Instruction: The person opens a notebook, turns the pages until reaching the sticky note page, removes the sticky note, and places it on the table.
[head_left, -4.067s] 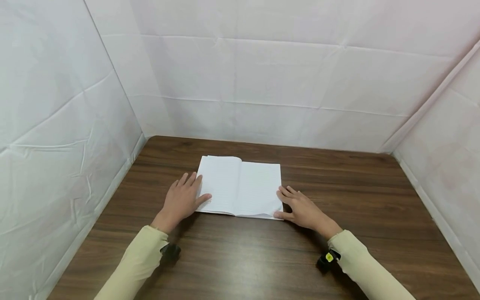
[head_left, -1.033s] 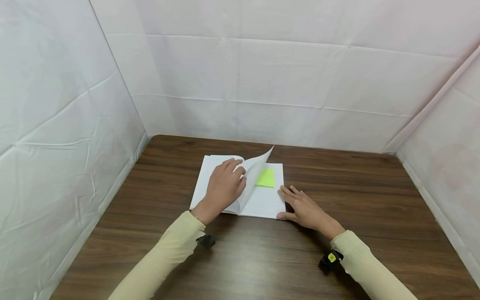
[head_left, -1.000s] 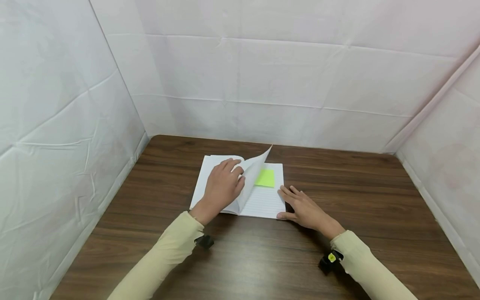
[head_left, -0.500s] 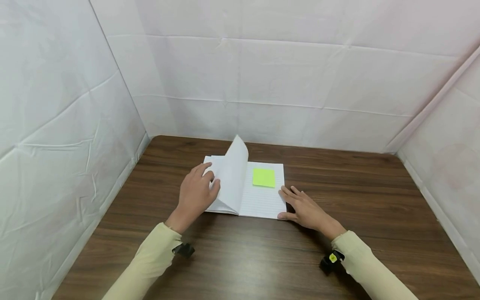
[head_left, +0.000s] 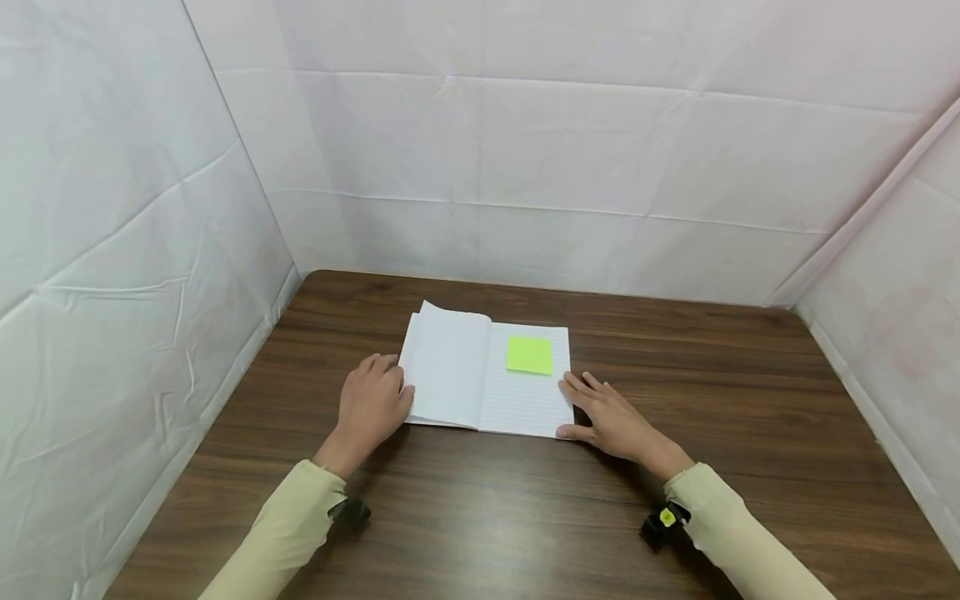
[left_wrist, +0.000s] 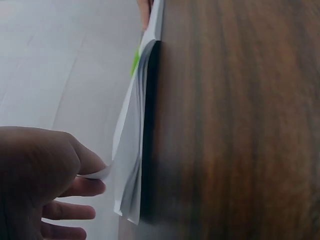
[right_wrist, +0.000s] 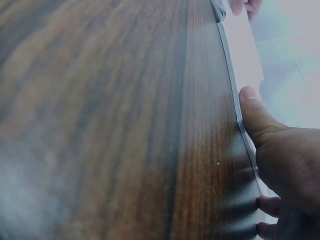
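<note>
1. Head view shows one open notebook (head_left: pixel 486 379) lying flat at the centre of the frame, on one dark wood-grain table (head_left: pixel 525 517).
2. One lime-green square sticky note (head_left: pixel 529 355) sits on the upper part of its right-hand page, which is ruled with thin lines; the left-hand page looks plain white and slightly bowed.
3. Two hands are in sight, both in pale yellow-beige sleeves (head_left: pixel 277 533). The left hand (head_left: pixel 369 407) rests at the notebook's left edge; the left wrist view shows its thumb and fingers pinching the corner of a thin, curling sheet (left_wrist: pixel 131 150).
4. The right hand (head_left: pixel 609 417) lies flat with fingers relaxed and spread, the thumb against the notebook's lower right corner, the fingertips along its right edge.
5. Two small black wrist devices show near the cuffs, low in the frame; the right one (head_left: pixel 660 523) carries a yellow dot.
6. White creased fabric panels (head_left: pixel 562 150) wall the table on three sides.
</note>
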